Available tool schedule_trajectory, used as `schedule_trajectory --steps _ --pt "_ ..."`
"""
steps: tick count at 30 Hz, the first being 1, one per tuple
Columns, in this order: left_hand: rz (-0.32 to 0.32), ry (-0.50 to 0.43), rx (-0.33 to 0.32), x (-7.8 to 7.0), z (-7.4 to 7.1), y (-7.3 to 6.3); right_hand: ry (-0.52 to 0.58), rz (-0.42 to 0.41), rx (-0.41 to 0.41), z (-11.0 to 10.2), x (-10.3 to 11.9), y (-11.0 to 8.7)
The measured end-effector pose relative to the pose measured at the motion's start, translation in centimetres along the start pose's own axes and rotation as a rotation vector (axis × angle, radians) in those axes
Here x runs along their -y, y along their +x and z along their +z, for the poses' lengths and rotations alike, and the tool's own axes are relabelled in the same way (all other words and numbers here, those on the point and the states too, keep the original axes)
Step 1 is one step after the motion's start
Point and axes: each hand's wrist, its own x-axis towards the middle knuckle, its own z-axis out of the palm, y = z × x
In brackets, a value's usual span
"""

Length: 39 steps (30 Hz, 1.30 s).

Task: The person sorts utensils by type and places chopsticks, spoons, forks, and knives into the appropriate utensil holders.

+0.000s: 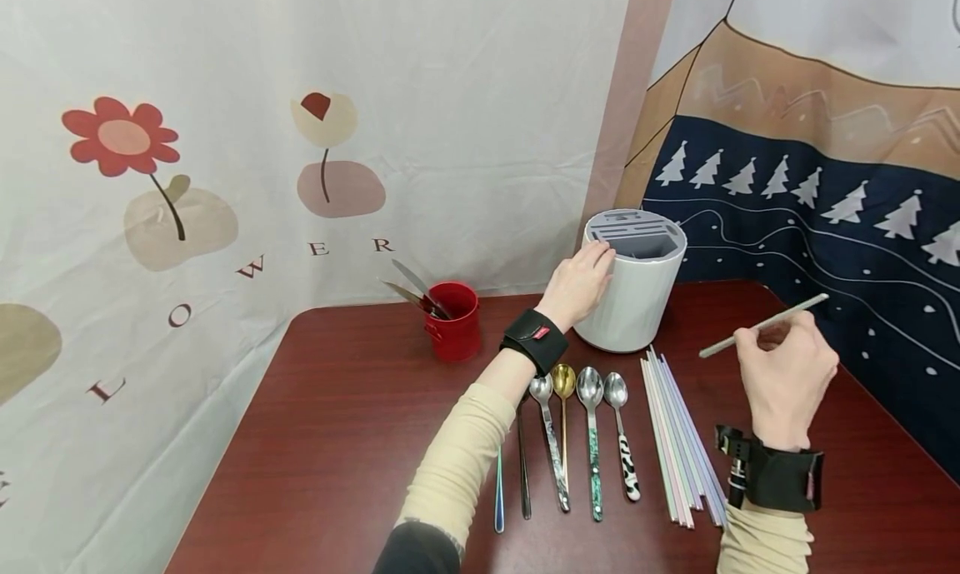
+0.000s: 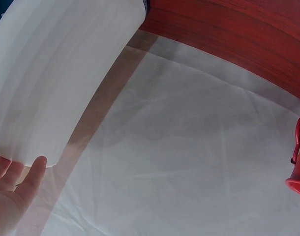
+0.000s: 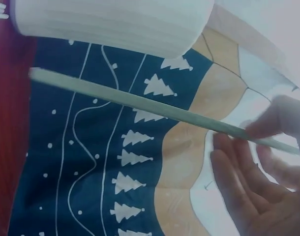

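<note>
While left hand (image 1: 576, 285) rests outstretched on white holder (image 1: 634, 307), right hand (image 1: 789, 372) pinches pale stick (image 3: 140, 103).

"What finishes do you get over there?"

"On my remote feed the table (image 1: 315, 441) looks like grained wood, smooth with a soft gloss."

"And the white holder (image 1: 630, 307)?"

"Smooth, satin plastic as I see it; its grey insert (image 1: 652, 224) is duller."

"The held stick (image 3: 140, 103)?"

"I read it as smooth and matt; plastic or paper, I cannot tell."

"The spoon bowls (image 1: 590, 384)?"

"Polished metal, mirror-bright. The red pail (image 1: 456, 341) shines like painted metal, and the knife blades (image 1: 417, 282) in it are bare metal."

"Anything soft?"

"Creased, matt cloth on the wall hanging (image 1: 465, 82), wrinkled fabric on the sleeves (image 1: 465, 432), and black wristbands (image 1: 536, 341), matt to my eye."
</note>
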Motion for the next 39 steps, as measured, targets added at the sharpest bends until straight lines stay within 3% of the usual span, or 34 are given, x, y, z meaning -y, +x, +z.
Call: schedule_trajectory --steps 7,12,15,18,21,24,31,39 --pt "0.000 0.001 -0.003 0.0 0.1 0.0 0.264 0.007 -0.249 0.1 1.1 0.0" --pt "-0.004 0.003 0.008 -0.1 0.1 0.0 0.393 -0.006 -0.413 -0.1 2.7 -0.2" --pt "-0.002 0.003 0.013 -0.2 0.0 0.0 0.487 -0.020 -0.475 -0.2 4.0 -0.3" --pt "-0.001 0.005 0.013 -0.3 0.0 0.0 0.582 -0.039 -0.486 0.0 5.3 -0.1" --pt "-0.003 0.011 0.007 -0.2 0.0 0.0 0.639 -0.065 -0.451 0.7 6.1 0.6" --pt "-0.005 0.017 -0.001 -0.2 0.0 -0.1 0.624 -0.096 -0.375 2.1 6.0 2.1" --pt "-0.015 0.018 0.026 -0.1 -0.1 -0.1 0.477 -0.108 -0.133 5.6 4.9 5.3" --pt "-0.029 0.022 0.084 -0.3 -0.2 0.2 0.305 -0.040 0.065 8.1 4.1 7.0"
